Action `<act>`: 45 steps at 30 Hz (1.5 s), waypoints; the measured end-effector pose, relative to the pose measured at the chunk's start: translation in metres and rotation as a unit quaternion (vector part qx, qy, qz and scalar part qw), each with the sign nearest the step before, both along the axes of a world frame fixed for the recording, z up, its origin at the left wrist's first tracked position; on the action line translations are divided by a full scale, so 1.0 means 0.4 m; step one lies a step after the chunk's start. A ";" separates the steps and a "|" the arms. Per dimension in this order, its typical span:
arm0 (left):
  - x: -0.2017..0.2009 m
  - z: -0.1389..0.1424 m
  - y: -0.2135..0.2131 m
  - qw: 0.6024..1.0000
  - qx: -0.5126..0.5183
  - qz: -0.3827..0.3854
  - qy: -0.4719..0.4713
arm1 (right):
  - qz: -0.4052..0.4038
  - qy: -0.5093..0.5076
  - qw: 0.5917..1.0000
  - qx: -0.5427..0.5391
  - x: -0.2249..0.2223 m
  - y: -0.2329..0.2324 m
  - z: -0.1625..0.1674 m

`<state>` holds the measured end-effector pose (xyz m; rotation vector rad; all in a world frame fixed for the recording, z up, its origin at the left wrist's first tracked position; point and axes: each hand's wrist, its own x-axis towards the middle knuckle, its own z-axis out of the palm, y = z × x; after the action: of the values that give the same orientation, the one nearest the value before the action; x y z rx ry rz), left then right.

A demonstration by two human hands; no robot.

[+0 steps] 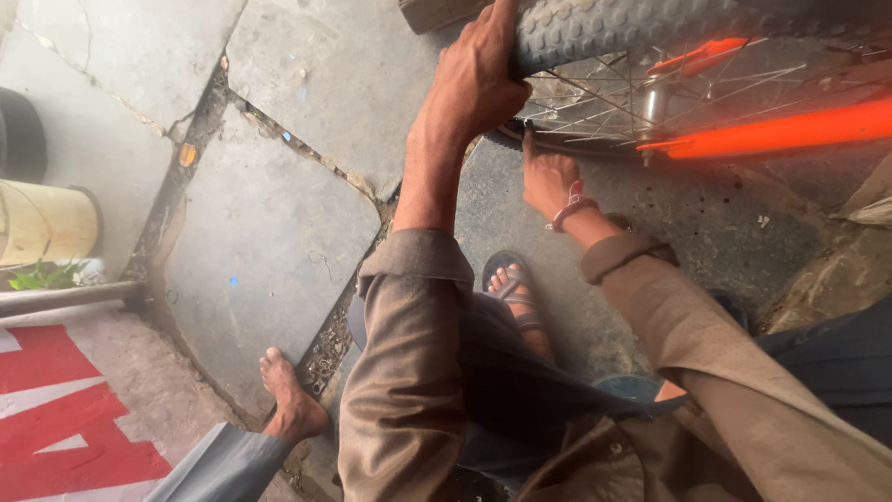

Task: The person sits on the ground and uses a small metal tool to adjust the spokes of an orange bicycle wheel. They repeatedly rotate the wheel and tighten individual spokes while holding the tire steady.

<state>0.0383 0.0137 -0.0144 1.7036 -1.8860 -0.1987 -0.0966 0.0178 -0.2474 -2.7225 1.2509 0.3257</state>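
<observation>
I see L hand [478, 79] fingers clamped on knobby tyre [595, 28] | R hand [548, 177] at wheel rim [557, 144] (fingers hidden, can't tell) | bike wheel top right, over stone floor [269, 232]

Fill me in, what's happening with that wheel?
A person crouches over a bicycle wheel on a stone floor. The left hand grips the knobby tyre from above. The right hand reaches under it at the rim. An orange frame runs beside the spokes. Another person's bare foot stands nearby.
</observation>
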 end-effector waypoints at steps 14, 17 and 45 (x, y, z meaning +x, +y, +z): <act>-0.002 -0.006 -0.007 1.000 -0.009 0.003 -0.009 | -0.028 -0.068 0.997 -0.027 -0.036 0.005 0.039; -0.007 -0.005 -0.003 1.000 0.015 0.015 -0.013 | -0.052 -0.073 0.993 0.070 -0.002 -0.007 0.032; -0.009 -0.029 -0.010 1.000 0.003 0.016 -0.011 | -0.119 -0.096 0.979 0.136 0.026 0.010 0.050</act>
<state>0.0348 0.0096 -0.0259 1.7458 -1.8737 -0.1729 -0.0863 0.0218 -0.2273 -2.2866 1.3483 0.1861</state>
